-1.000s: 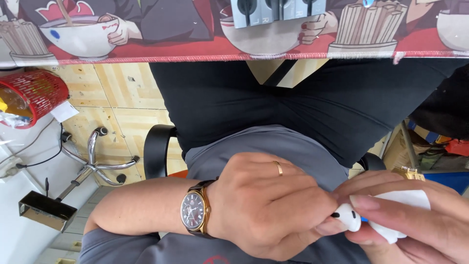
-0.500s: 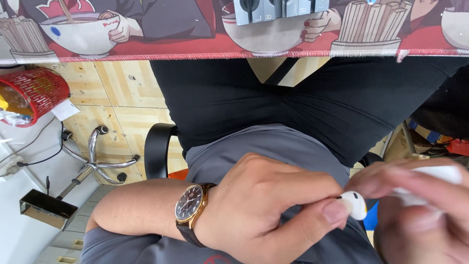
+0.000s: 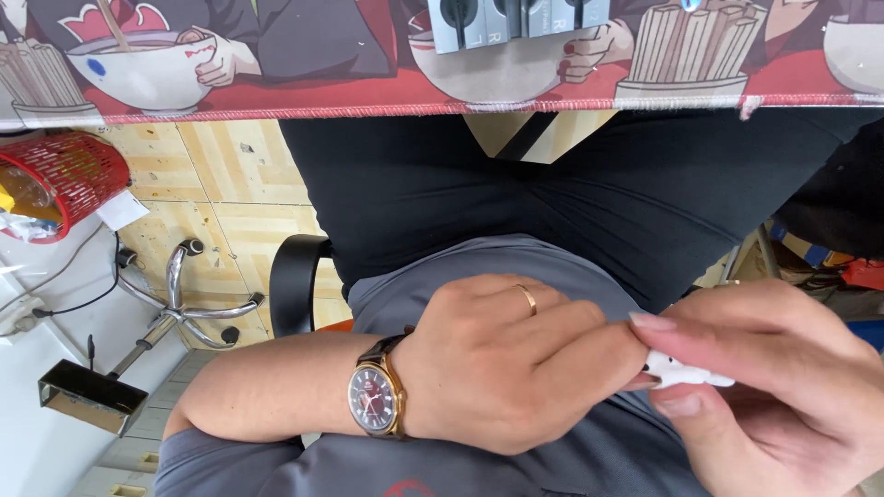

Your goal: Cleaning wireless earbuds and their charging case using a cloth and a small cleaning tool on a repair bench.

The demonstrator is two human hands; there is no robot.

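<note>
Half a second ago the white earbud (image 3: 686, 373) lay exposed at the left thumb tip; now both hands have closed around it, so the work on it continues. The left hand (image 3: 516, 368) pinches its left end, and the right hand (image 3: 783, 377) holds its right end between thumb and fingers, low over the lap. I count one earbud, one wristwatch (image 3: 376, 398), one gold ring (image 3: 528, 298) and one red basket (image 3: 60, 179) far left.

We see a white paper tag (image 3: 121, 209) beside the red basket (image 3: 64, 179), grey lettered labels (image 3: 516, 20) on the counter edge
</note>
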